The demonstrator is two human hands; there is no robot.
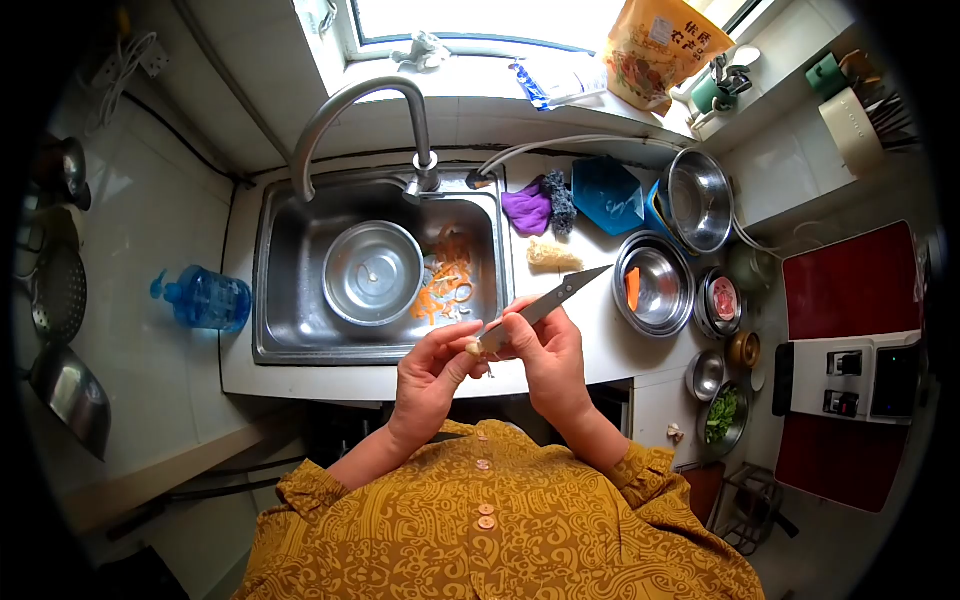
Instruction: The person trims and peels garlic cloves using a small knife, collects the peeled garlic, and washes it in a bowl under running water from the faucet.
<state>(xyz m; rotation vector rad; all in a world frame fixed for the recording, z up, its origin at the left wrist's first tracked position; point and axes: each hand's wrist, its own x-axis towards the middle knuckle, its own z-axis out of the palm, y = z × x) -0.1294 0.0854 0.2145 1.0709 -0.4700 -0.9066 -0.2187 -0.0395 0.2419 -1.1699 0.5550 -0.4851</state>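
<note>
By the sink point(283, 275), your left grip point(428, 380) pinches a clove point(473, 349) (prob light, slick, so squeeze its sides), right grip point(550, 362) holds the knife point(558, 298).

White glare from the window point(460, 20), black corners, fisheye-bent edges

From where I stand, over the sink's point(330, 357) near right corner, the left hand point(428, 378) pinches a small pale piece point(473, 349), perhaps a garlic clove, close to the knife point(550, 303) the right hand point(552, 362) grips. Orange peelings point(447, 288) lie towards the sink's right edge, beside a metal basin point(372, 270). Past that edge, a counter bowl point(667, 288) holds carrot point(632, 288).
</note>
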